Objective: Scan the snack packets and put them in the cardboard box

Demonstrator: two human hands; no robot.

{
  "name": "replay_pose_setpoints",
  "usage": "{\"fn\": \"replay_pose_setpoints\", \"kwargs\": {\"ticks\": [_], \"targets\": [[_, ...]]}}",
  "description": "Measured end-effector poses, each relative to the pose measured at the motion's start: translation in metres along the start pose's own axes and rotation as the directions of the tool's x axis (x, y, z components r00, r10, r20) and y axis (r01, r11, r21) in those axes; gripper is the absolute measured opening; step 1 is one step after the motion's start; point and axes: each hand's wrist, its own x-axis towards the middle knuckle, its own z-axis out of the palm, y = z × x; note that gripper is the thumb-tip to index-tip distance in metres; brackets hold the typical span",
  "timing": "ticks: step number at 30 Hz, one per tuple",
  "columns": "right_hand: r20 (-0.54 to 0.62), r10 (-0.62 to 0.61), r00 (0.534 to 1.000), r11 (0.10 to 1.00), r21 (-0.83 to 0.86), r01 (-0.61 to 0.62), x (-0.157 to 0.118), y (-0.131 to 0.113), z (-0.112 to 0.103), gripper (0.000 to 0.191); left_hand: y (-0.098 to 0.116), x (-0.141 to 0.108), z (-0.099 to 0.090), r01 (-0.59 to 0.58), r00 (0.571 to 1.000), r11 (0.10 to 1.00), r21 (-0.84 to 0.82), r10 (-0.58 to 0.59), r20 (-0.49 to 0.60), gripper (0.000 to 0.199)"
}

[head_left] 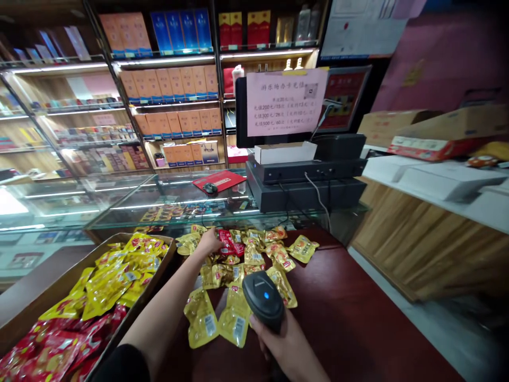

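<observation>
My right hand [282, 339] is wrapped round a black barcode scanner [264, 297] with a blue light on top, held over the front of the packets. My left hand [210, 241] reaches to the back of the pile and touches a red packet [228, 242]; its fingertips are too small to make out clearly. Many gold snack packets [254, 254] lie spread on the dark red table [338, 297]. Two of them, a left one [201, 318] and a right one [235, 317], lie nearest me with barcodes facing up.
At the left stands a cardboard box [159, 270] of yellow and red packets. Behind the table are a glass counter [178, 199], a red mouse pad [226, 180] and a cash drawer [278, 191] with dangling cables. White boxes [445, 180] sit at the right.
</observation>
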Motion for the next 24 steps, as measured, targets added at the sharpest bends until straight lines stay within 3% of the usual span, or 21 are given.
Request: {"fn": "replay_pose_setpoints", "kwargs": {"ticks": [7,16,24], "targets": [[0.098,0.035,0.995,0.999,-0.018,-0.033,-0.013,-0.003,0.027,0.055,-0.024,-0.041,-0.029,0.046,0.996,0.968,-0.248,-0.027,0.080,0.028],[0.254,-0.003,0.967,0.998,-0.065,0.020,-0.036,-0.012,0.075,0.041,-0.071,-0.104,-0.075,0.096,0.994,0.763,-0.639,-0.038,0.104,0.039],[0.342,0.037,0.939,0.993,-0.121,0.004,-0.051,-0.011,0.106,0.033,-0.090,-0.140,-0.081,0.103,0.993,0.678,-0.728,-0.022,0.120,0.043]]}}
